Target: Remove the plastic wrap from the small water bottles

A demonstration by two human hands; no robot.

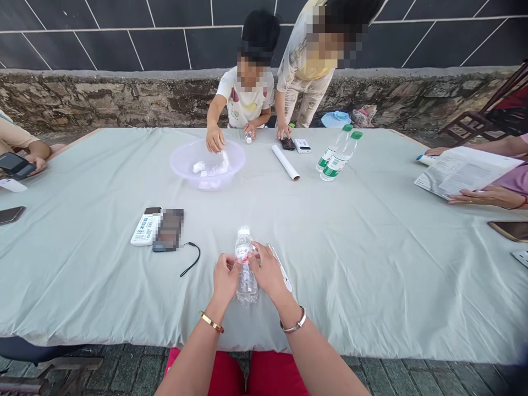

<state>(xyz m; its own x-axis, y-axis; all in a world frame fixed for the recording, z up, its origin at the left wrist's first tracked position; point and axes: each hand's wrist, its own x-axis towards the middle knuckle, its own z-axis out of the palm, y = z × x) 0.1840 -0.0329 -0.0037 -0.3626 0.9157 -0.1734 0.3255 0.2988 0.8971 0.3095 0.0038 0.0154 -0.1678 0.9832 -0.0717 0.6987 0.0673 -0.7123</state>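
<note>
A clear plastic water bottle with a white cap and a red-and-white label is on the cloth in front of me, its cap pointing away. My left hand grips its left side with thumb and fingers. On the other side, my right hand has its thumb and fingers against the label. A slim white object lies beside my right hand, partly covered by it. To the left are a white power bank, a dark phone and a black wrist strap.
Across the table, one person reaches into a translucent purple basin holding white items; another touches a dark phone. A white roll and two green-capped bottles stand nearby. At right, a person holds papers.
</note>
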